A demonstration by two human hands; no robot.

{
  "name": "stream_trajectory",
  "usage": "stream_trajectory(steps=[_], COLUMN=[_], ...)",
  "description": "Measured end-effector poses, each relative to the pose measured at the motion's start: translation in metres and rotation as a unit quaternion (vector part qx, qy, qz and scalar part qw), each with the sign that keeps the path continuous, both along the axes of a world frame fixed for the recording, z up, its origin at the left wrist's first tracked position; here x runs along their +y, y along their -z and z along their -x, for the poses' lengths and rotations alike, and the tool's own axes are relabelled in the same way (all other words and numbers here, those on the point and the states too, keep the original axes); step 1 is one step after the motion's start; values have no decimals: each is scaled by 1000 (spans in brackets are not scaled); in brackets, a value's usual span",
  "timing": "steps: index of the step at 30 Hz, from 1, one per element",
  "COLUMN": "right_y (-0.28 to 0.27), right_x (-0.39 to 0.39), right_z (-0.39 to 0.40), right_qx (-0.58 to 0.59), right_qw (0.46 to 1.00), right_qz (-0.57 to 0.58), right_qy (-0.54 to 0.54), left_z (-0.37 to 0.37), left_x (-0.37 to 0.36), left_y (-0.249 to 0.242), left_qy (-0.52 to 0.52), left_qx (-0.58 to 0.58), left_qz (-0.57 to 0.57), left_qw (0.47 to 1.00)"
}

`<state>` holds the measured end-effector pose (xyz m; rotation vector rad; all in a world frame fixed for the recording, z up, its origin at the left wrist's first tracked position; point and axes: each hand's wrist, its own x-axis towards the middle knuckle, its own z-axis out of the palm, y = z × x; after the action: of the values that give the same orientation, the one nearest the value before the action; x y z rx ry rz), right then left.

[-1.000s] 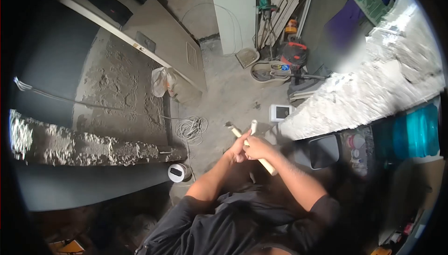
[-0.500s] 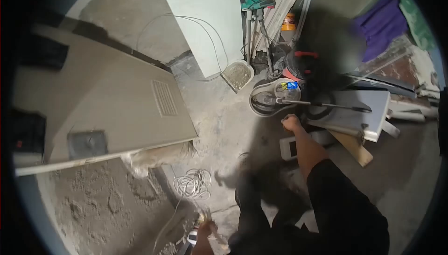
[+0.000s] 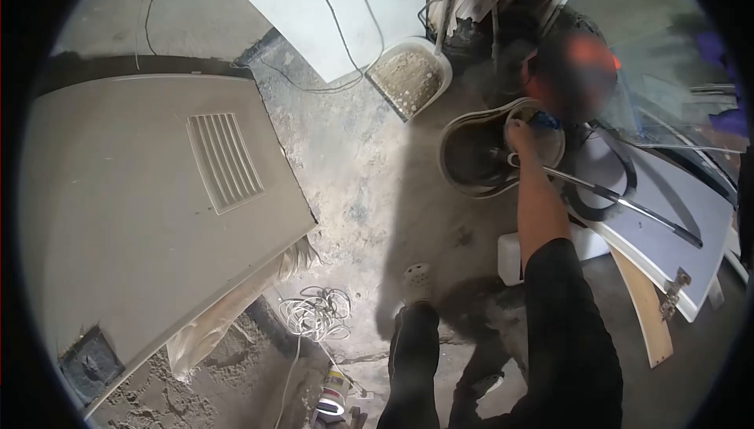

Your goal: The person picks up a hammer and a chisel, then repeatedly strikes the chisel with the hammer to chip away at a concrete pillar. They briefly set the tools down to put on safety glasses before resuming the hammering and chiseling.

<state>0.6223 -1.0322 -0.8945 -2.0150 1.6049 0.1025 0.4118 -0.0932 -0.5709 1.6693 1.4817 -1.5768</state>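
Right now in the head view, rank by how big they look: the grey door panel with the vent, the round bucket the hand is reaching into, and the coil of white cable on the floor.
1. Grey door panel, by far the largest.
2. Round bucket, where the right hand reaches.
3. Coil of white cable, smallest.
Fisheye distortion blurs true sizes.

No text, label, brand, number or sign can be read on anything in view.

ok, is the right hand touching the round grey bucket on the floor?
Cannot tell. In the head view the right hand overlaps the round grey bucket at its far rim, but neither contact nor a gap shows plainly.
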Motion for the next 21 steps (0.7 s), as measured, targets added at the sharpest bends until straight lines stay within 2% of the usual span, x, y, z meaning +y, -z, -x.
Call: stream_trajectory(steps=[3,4,5,7,8,9,10,12,14,15,16,17,18,19,21], right_y=[10,7,-10,-60,-84,-111,-138,-188,-249,-255,-260,-297,-331,-348,-379], right_x=[-8,-9,-7,8,17,24,32,65,137,180,218,244,268,290,315], right_z=[3,4,3,7,12,15,19,25,23,23,24,26,31,38,43], right_qx=[93,145,140,52,49,-88,-222,-407,-439,-402,-361,-278,-177,-173,-197], right_qw=[996,989,990,989,989,982,953,906,896,916,929,913,845,836,910], right_qz=[9,28,30,85,89,144,196,87,31,-8,-49,-184,-310,-323,-248], right_qy=[7,17,16,107,108,88,63,80,61,3,-58,-233,-398,-409,-268], left_z=[-7,-10,-14,-21,-24,-27,-30,-33,-33,-32,-34,-63,-55,-68,-88], left_x=[-4,-5,-8,-11,-13,-15,-17,-15,-5,-1,-6,-56,-53,-76,-123], left_y=[2,3,4,4,4,6,9,19,37,49,62,31,52,39,-2], left_qy=[9,12,16,25,29,33,36,44,54,51,126,223,95,96,51], left_qx=[6,7,7,4,0,-2,-6,-19,-42,-55,-81,-76,-124,-153,-218], left_qz=[-6,-5,0,6,14,21,31,53,83,99,153,172,187,208,248], left_qw=[1000,1000,1000,1000,999,999,999,997,994,992,977,956,970,961,943])
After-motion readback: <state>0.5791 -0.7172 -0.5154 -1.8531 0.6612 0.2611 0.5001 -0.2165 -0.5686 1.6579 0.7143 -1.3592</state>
